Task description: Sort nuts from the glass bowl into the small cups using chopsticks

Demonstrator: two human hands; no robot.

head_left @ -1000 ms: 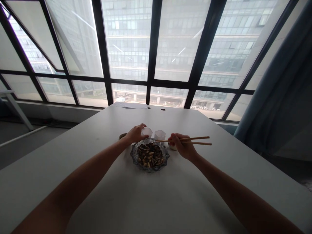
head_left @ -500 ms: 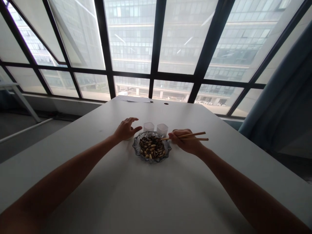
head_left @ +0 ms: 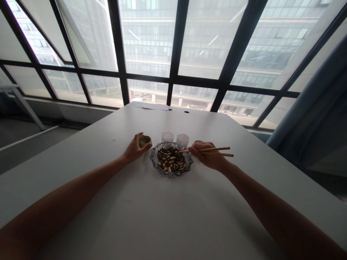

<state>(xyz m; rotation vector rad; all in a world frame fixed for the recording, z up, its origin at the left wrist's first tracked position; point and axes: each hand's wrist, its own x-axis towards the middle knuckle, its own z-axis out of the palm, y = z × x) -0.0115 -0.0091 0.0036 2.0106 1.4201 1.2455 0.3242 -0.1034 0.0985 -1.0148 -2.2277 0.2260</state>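
Observation:
A scalloped glass bowl [head_left: 156,167] filled with seeds and nuts [head_left: 172,160] stands at the middle of the white table. My right hand [head_left: 207,155], at the bowl's right rim, is closed on a pair of wooden chopsticks [head_left: 217,149]; their tips reach over the seeds. To the left of the bowl, my left hand [head_left: 135,148] has its fingers and thumb around a small round cup [head_left: 145,140]. Behind the bowl stand two translucent plastic cups [head_left: 167,137] [head_left: 182,140]. Another small round item [head_left: 198,141] is mostly hidden behind my right hand.
The white table [head_left: 173,209] reaches to large dark-framed windows. Paper sheets [head_left: 154,107] lie at its far edge beside two dark holes. A blue curtain [head_left: 309,108] hangs at the right, and a white metal frame [head_left: 28,108] stands at the left.
My left hand has closed from a spread pose onto the small round cup, which now shows more. My right hand and the chopsticks have hardly moved; the view has shifted slightly.

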